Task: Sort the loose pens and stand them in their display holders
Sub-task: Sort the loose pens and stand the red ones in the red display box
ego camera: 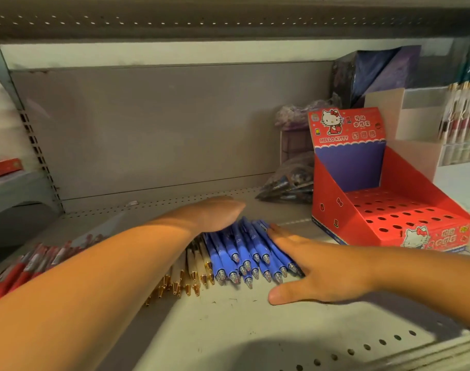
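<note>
Blue pens (pixel 242 250) are being squeezed between flat, empty left hand (pixel 218 212) and right hand (pixel 316 269); they risk being scattered into white pens (pixel 191 266).

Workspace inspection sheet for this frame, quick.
Surface: shelf, perforated front edge, small marks.
Job's things: blue pens heaped between both hands; white pens left of them; red pens far left; holder at right, holes empty.
Clutter: bag of pens behind holder.
Grippers: left hand flat over blue pens' far ends; right hand flat against their right side.
Cables: nothing seen.
Surroundings: upper shelf overhead; pen racks far right.
</note>
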The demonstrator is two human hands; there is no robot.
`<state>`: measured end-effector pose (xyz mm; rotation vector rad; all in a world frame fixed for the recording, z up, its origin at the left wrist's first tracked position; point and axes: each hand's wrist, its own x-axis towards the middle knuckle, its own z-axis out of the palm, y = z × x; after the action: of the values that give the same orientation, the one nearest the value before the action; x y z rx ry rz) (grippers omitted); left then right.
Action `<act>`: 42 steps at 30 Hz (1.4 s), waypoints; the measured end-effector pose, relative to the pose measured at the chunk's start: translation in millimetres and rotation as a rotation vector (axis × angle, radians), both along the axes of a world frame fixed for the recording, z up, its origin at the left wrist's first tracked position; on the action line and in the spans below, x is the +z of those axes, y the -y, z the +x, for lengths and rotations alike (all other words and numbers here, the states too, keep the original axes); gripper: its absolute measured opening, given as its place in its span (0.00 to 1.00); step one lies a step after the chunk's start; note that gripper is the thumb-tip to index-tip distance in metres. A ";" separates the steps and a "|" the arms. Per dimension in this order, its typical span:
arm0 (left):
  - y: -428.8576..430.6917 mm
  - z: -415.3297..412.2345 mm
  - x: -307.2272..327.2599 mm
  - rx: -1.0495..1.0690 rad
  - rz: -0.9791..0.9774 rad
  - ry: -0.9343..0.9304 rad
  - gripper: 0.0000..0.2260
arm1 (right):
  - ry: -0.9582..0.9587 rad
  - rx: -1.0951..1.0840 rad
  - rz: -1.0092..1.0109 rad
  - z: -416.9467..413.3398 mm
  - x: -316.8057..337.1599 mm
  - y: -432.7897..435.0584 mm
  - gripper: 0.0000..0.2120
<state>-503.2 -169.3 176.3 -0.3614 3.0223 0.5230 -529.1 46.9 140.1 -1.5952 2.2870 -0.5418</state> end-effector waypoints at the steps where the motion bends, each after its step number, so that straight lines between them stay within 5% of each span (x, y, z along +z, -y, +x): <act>1: -2.1 -4.0 -4.0 -0.027 -0.030 0.055 0.20 | -0.051 0.009 -0.012 -0.1 -3.3 1.0 0.43; 9: -8.8 -16.1 -34.4 0.062 -0.162 -0.013 0.32 | -0.237 -0.049 0.013 -1.8 -9.7 17.5 0.49; 17: -6.8 -26.2 -40.8 0.083 0.001 -0.211 0.17 | -0.064 -0.030 -0.162 -1.2 -12.0 20.1 0.43; 25: -16.2 -28.9 -44.1 0.103 0.099 -0.360 0.16 | -0.060 -0.076 -0.131 -7.1 -17.8 30.9 0.50; 38: -14.6 -17.9 -25.2 0.069 0.106 -0.129 0.17 | -0.089 -0.052 -0.137 -1.4 -12.3 29.1 0.43; 42: -6.9 -0.8 -4.4 -0.069 -0.075 -0.121 0.12 | -0.179 -0.084 -0.065 0.6 -6.1 26.9 0.47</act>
<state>-504.0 -162.4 172.0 -0.2356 3.1649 0.4426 -528.5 20.0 133.9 -1.6438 2.5015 -0.5175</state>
